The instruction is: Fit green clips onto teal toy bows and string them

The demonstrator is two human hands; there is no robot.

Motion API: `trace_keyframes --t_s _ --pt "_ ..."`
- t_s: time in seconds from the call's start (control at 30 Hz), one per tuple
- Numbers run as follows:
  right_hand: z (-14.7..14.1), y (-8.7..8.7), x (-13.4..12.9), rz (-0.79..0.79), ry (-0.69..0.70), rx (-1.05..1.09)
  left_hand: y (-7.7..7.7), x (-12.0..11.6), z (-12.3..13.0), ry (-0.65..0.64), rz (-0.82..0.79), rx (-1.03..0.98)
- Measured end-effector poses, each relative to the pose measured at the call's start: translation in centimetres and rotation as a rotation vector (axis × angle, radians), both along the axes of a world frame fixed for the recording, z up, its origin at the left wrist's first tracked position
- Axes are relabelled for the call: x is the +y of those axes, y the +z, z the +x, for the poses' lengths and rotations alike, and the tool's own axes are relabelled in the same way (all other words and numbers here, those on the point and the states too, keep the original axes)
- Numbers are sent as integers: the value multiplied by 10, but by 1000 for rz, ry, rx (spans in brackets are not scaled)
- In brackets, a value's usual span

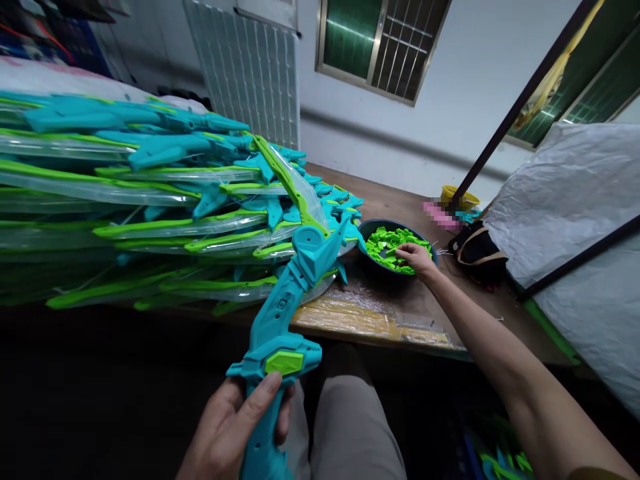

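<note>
Above the seated person's lap, the left hand is wrapped round the lower grip of a turquoise toy frame, thumb just below its green hexagonal inset. Over the table, the right hand reaches into a dark round bowl, its thumb and fingers narrowed together among small green pieces; whether one is gripped cannot be told. The step in hand looks like picking out a piece while the frame is held ready. Lifting one would call for a light pinch, clear of the tangle, with the left grip kept steady.

The frame looks like moulded plastic, matt and angular, with flat facets and small holes. At its far end a green-edged translucent limb curves away, apparently joined. To the left, a deep stack of similar shapes shows glossy clear panels and bright green rims. Wrinkled, shiny tape covers part of the brown table's near edge
</note>
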State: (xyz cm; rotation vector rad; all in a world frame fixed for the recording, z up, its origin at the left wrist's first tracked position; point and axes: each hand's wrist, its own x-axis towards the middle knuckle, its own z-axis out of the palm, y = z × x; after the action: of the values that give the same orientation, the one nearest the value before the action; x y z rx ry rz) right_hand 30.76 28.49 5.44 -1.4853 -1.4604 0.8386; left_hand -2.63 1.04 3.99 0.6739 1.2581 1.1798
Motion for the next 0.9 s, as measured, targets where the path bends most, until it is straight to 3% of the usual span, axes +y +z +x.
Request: trace_keyframes --t_s 0.17,0.33,0.57,0.73,0.9 --pt "-21 13 -30 20 27 252 1 -2 5 24 26 5" --pt "-72 23 -99 -84 247 422 -1 0 8 -17 49 -39" --pt "-130 3 -200 -105 485 514 -18 -1 1 -85 130 -12" --pt "-146 -13 -229 14 542 358 -19 -5 -4 -106 128 26" --pt "-144 -20 -243 -31 511 491 -18 -6 -6 -94 137 -144"
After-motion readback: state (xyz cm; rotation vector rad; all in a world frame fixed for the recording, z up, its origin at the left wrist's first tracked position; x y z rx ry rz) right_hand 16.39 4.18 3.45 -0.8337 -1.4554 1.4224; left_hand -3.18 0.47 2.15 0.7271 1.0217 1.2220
